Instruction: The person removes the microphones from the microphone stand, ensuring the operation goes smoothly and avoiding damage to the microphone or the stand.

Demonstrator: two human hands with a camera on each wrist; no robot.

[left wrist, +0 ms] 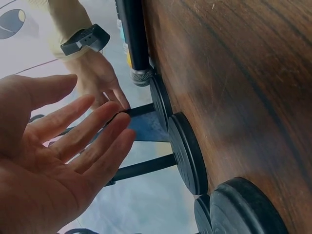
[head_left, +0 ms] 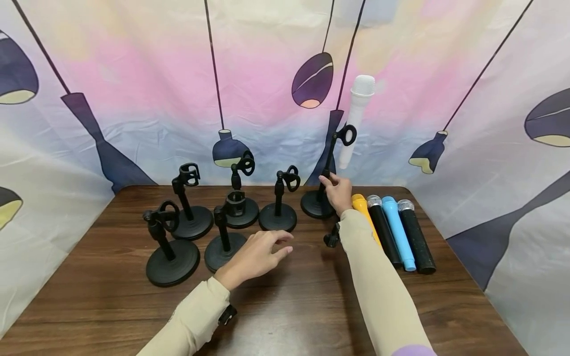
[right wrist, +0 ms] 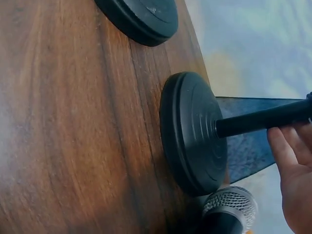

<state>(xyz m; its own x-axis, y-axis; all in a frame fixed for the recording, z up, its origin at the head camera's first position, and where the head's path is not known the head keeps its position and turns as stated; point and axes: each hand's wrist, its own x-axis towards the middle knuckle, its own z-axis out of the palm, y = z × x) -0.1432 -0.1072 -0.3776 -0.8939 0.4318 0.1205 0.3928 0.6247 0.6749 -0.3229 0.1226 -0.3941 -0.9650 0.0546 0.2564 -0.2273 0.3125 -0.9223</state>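
At the table's back right, my right hand (head_left: 339, 192) holds the pole of a black desktop microphone stand (head_left: 317, 204), thumb and fingers around its upper part. The stand's round base (right wrist: 195, 134) rests on the wood in the right wrist view. A white microphone (head_left: 357, 106) slants upward at the stand's ring clip, its head up and to the right. My left hand (head_left: 260, 254) hovers over the middle of the table, palm and loosely spread fingers (left wrist: 105, 139) holding nothing. Close beside it is another black stand (head_left: 224, 244) with a clip on top.
Several more black stands (head_left: 172, 262) occupy the table's left and middle. To the right lie a yellow microphone (head_left: 365, 210), a silver-headed black one (head_left: 383, 232), a light blue one (head_left: 398, 232) and another black one (head_left: 417, 240). A patterned cloth (head_left: 156, 74) hangs behind.
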